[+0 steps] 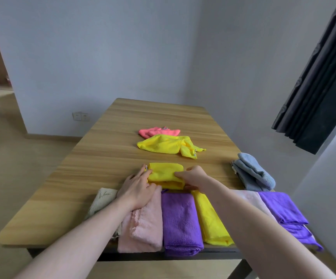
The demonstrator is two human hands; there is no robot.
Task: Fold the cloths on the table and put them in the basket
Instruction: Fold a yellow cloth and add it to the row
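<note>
A small folded yellow cloth (pixel 166 174) lies on the wooden table (pixel 106 158) in front of me. My left hand (pixel 137 187) grips its left end, fingers curled at the edge. My right hand (pixel 194 176) pinches its right side, thumb under the fold. Further back lie an unfolded yellow cloth (pixel 167 146) and a crumpled coral pink cloth (pixel 157 131). Along the near edge sits a row of folded cloths: beige (pixel 102 200), pale pink (pixel 145 224), purple (pixel 180 220), yellow (pixel 211 218). No basket is in view.
A folded blue cloth (pixel 251 172) rests at the table's right edge. A pale pink cloth (pixel 249 198) and a purple cloth (pixel 284 210) lie at the near right, partly hanging over. A dark curtain (pixel 322 81) hangs on the right; a wall stands behind the table.
</note>
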